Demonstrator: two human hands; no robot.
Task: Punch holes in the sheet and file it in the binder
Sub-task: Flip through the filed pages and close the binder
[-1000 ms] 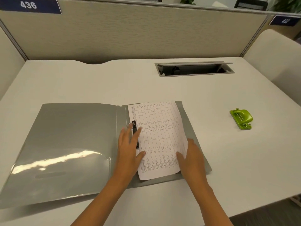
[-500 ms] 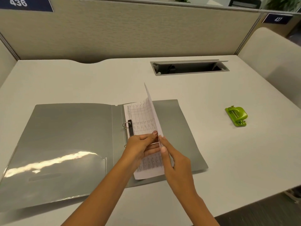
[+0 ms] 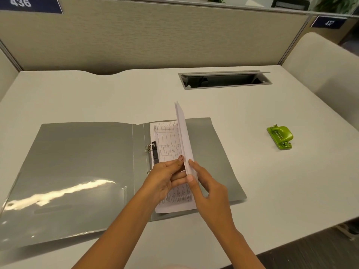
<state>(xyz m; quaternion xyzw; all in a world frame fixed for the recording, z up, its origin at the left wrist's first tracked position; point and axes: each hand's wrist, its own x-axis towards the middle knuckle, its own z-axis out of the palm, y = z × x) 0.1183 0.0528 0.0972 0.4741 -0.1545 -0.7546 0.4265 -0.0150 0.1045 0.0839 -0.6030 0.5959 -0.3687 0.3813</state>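
Since the sheet (image 3: 169, 144) lay flat on the binder (image 3: 87, 164) a second ago: its right half now stands on edge over the binder's right cover; the printed left half is down beside the rings (image 3: 149, 148); I judge this a fold towards the spine, perhaps to mark the middle for punching
Left hand (image 3: 165, 179): was spread flat on the paper; now my thumb and fingers (image 3: 177, 175) pinch the raised half from the spine side
Right hand (image 3: 206, 189): was flat near the paper's outer edge; now forefinger and thumb pinch the same raised half from the other side, meeting my left
Meaning for the task: I see no holes in the sheet, though its spine-side margin is too small to be sure; nothing is threaded on the rings; by my reckoning punching and filing are both still to do
Hole punch (image 3: 280, 137): well right of the binder, apart from both hands
Binder: open flat; the clear pocket (image 3: 64, 195) on its left cover catches glare
Bench (image 3: 97, 98): pale and smooth; a cable slot (image 3: 225, 80) with its lid up lies beyond the binder, to the right
Room: a beige partition (image 3: 155, 39) runs beyond the binder along the bench's back; number plates 436 (image 3: 21, 2) and 437 (image 3: 329, 22) sit at its top; a pale panel (image 3: 320, 63) stands far right of the binder
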